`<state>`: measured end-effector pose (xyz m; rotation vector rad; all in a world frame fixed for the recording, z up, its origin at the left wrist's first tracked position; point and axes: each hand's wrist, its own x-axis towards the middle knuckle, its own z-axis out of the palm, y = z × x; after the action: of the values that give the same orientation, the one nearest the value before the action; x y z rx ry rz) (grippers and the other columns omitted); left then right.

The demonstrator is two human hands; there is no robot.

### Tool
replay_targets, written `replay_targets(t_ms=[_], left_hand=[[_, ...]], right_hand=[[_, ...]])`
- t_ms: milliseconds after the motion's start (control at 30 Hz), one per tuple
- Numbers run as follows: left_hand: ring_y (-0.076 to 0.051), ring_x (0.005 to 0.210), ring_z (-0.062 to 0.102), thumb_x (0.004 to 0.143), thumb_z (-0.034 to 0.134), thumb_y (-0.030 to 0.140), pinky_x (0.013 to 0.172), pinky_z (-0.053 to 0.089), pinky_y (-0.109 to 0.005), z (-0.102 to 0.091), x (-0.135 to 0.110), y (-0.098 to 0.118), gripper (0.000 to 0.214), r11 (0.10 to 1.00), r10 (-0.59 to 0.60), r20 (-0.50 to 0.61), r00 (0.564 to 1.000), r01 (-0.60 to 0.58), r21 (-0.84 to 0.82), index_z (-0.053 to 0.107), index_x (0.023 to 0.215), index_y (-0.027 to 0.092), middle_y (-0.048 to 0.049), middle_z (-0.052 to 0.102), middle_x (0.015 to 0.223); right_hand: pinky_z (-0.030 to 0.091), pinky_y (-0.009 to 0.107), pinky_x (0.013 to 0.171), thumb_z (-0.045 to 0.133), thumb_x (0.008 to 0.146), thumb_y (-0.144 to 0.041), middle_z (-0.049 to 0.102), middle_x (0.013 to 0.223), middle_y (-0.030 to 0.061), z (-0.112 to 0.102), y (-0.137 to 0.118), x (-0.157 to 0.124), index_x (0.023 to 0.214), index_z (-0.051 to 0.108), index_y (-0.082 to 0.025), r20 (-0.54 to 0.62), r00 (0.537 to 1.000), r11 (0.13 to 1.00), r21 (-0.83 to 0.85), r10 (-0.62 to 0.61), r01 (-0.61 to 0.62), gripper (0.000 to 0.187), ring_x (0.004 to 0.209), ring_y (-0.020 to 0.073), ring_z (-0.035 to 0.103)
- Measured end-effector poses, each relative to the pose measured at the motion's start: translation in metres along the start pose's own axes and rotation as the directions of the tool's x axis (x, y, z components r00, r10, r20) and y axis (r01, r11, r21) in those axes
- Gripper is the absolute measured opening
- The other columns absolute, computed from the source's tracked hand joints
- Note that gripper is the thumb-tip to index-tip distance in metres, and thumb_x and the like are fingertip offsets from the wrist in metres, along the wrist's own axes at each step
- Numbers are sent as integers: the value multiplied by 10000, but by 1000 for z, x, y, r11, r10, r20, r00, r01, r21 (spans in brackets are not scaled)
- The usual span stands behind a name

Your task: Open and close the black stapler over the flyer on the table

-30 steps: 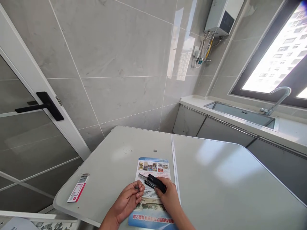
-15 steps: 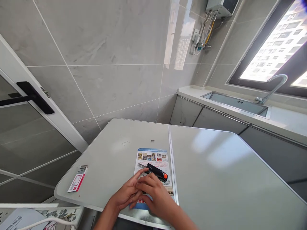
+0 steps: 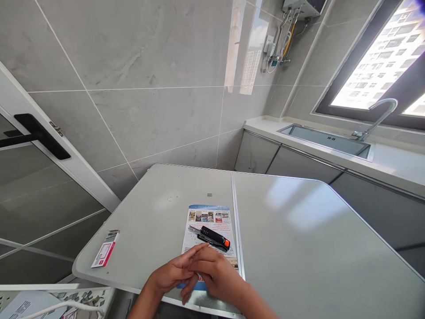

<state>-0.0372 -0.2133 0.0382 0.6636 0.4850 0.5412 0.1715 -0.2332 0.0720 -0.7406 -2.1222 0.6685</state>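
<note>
A black stapler (image 3: 212, 237) with an orange end lies untouched on a printed flyer (image 3: 209, 221) near the front of the grey table (image 3: 159, 221). My left hand (image 3: 171, 275) and my right hand (image 3: 217, 270) meet just in front of the stapler, over the flyer's lower part. Their fingertips are pressed together, the right fingers curled over the left ones. Whatever lies between the fingers is hidden. The flyer's bottom edge is covered by both hands.
A red and white small box (image 3: 104, 254) lies near the table's left edge, and a tiny metal piece (image 3: 209, 194) sits beyond the flyer. A sink (image 3: 325, 139) with a faucet (image 3: 378, 117) is at the back right. A door handle (image 3: 36, 133) is at the left.
My right hand has let go of the stapler, which now lies on the flyer. Both hands have drawn back toward me and joined. The camera has tilted down slightly.
</note>
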Motion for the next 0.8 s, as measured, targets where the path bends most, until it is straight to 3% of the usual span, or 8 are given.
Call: replay_targets(t_ms=[100, 233, 333, 467, 533, 600, 700, 800], left_hand=[[-123, 430, 518, 880, 780, 333, 448, 383, -201, -1, 0, 1, 871, 991, -48, 103, 993, 35, 131, 352, 1635, 256, 7, 626, 614], [-115, 436, 485, 876, 789, 377, 461, 380, -203, -5, 0, 0, 924, 988, -43, 107, 993, 26, 151, 304, 1651, 239, 15, 605, 607], [-117, 439, 490, 859, 806, 460, 467, 389, -204, -8, 0, 0, 988, 992, -31, 132, 991, 14, 127, 272, 1654, 216, 16, 612, 610], [-126, 526, 597, 782, 865, 528, 483, 425, -220, -4, 2, 5, 1051, 987, 60, 139, 988, -80, 140, 277, 1618, 283, -114, 723, 1058], [-136, 633, 627, 740, 899, 532, 542, 459, -234, -1, 5, 8, 984, 976, 145, 106, 984, -160, 145, 359, 1533, 316, -143, 667, 1237], [-144, 752, 606, 736, 906, 528, 652, 487, -260, 1, 7, 10, 823, 964, 233, 60, 971, -238, 114, 457, 1391, 310, -121, 628, 1249], [-147, 825, 525, 812, 844, 532, 779, 465, -302, -2, 11, 12, 509, 937, 346, 40, 937, -347, 23, 545, 1100, 237, -68, 571, 1086], [-147, 792, 449, 882, 760, 532, 779, 428, -319, -7, 12, 12, 434, 909, 412, 53, 910, -407, -85, 493, 854, 191, -36, 476, 927]], right_hand=[[550, 275, 952, 490, 1024, -105, 740, 1121, 43, 2, 2, -2, 1230, 726, -268, 21, 999, 997, 65, 41, -42, 353, 1040, 154, 683], [548, 323, 965, 483, 1022, -113, 742, 1135, 51, 3, 1, -3, 1271, 704, -272, 22, 999, 999, 35, 25, -26, 369, 1050, 183, 653], [556, 340, 944, 490, 996, -87, 747, 1078, 51, -1, -5, -3, 1184, 717, -258, -15, 1000, 1000, 5, 13, -13, 341, 1044, 203, 633], [576, 346, 871, 437, 995, -55, 721, 1078, 58, -27, -5, -11, 1197, 716, -286, -181, 983, 998, -46, 24, -32, 414, 1007, 204, 633], [581, 358, 852, 396, 988, -41, 681, 1135, 76, -50, 6, -18, 1267, 709, -313, -310, 950, 990, -118, 37, -77, 499, 1019, 206, 645], [584, 371, 848, 419, 998, -80, 651, 1180, 94, -77, 23, -26, 1283, 710, -308, -413, 905, 964, -183, 103, -193, 467, 1019, 213, 665], [574, 354, 771, 507, 1005, -189, 654, 1087, 90, -120, 59, -41, 1105, 749, -252, -573, 794, 887, -236, 203, -397, 270, 911, 212, 694], [573, 361, 781, 591, 967, -299, 689, 1035, 68, -155, 97, -57, 959, 739, -228, -688, 695, 824, -260, 208, -504, 164, 814, 199, 702]])
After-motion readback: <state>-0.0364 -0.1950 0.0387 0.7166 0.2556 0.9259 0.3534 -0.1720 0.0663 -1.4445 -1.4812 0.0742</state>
